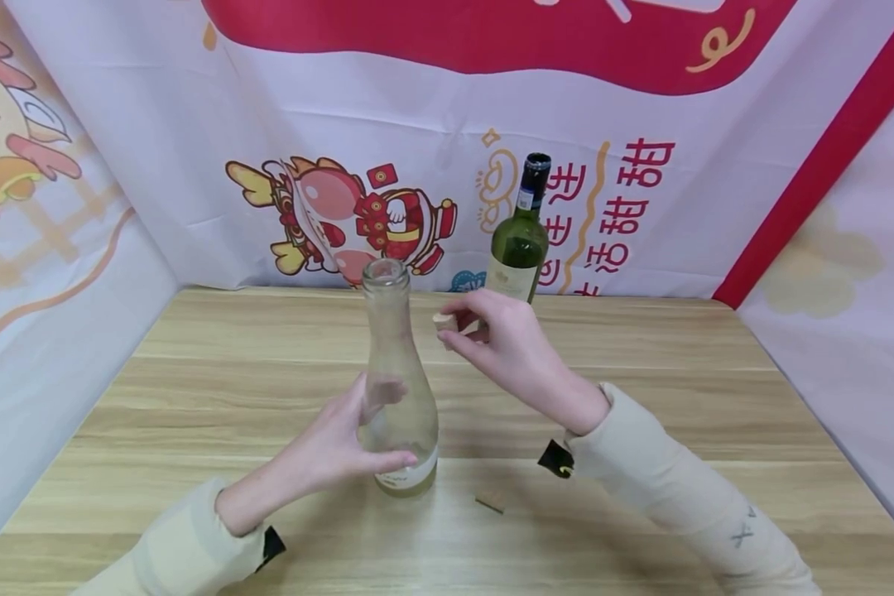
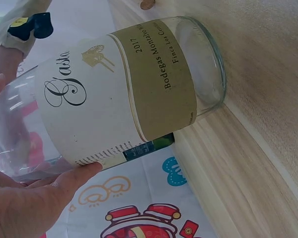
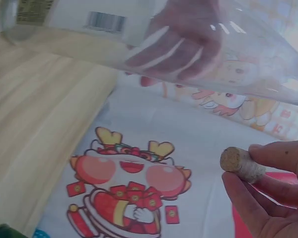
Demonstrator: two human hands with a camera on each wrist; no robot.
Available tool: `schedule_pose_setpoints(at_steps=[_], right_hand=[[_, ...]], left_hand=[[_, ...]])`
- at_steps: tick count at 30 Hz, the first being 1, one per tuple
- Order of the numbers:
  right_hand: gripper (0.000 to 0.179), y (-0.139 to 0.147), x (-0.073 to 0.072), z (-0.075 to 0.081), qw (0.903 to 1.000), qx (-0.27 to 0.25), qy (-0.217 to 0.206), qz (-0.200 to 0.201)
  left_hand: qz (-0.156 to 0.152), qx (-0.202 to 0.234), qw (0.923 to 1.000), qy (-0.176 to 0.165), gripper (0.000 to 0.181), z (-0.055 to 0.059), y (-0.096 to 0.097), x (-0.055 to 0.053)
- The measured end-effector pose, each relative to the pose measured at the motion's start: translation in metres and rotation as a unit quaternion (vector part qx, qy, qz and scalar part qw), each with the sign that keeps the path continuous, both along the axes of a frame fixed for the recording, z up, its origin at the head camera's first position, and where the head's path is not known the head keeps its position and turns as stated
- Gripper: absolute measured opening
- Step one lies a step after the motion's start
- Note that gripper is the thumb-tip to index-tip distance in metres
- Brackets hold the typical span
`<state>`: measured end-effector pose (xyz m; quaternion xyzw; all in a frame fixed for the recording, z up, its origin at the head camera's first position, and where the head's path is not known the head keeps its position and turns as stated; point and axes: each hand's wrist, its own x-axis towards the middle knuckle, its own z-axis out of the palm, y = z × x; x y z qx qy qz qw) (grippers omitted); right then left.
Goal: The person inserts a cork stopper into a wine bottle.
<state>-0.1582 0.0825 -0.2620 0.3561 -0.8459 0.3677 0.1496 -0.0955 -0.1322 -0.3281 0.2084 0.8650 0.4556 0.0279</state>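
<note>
A clear glass wine bottle (image 1: 405, 389) stands upright on the table, its mouth uncovered. My left hand (image 1: 331, 447) grips it round the body, thumb across the front and fingers behind. The cream and gold label (image 2: 124, 84) shows in the left wrist view. To the right of the bottle neck, slightly below the mouth, my right hand (image 1: 502, 339) pinches a cork (image 1: 444, 321) between thumb and fingertips. One round end of the cork (image 3: 232, 159) points away from the palm in the right wrist view. Cork and bottle are apart.
A green wine bottle (image 1: 520, 236) with a dark neck stands at the table's back edge, behind my right hand. On the wooden table (image 1: 253, 364) lies a small brown piece (image 1: 489, 503), too small to identify. Printed cloth (image 1: 328, 108) hangs behind and at both sides.
</note>
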Motion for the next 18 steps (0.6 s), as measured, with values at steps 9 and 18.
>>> schedule_pose_setpoints(at_steps=[9, 18], right_hand=[[0.023, 0.002, 0.010, 0.033, 0.9953, -0.079, 0.056, 0.010], [0.024, 0.001, 0.016, 0.058, 0.9880, -0.115, 0.102, 0.016]], left_hand=[[-0.012, 0.005, 0.9999, 0.010, 0.074, -0.003, -0.002, -0.001], [-0.005, 0.005, 1.0000, 0.005, 0.074, -0.003, -0.002, -0.001]])
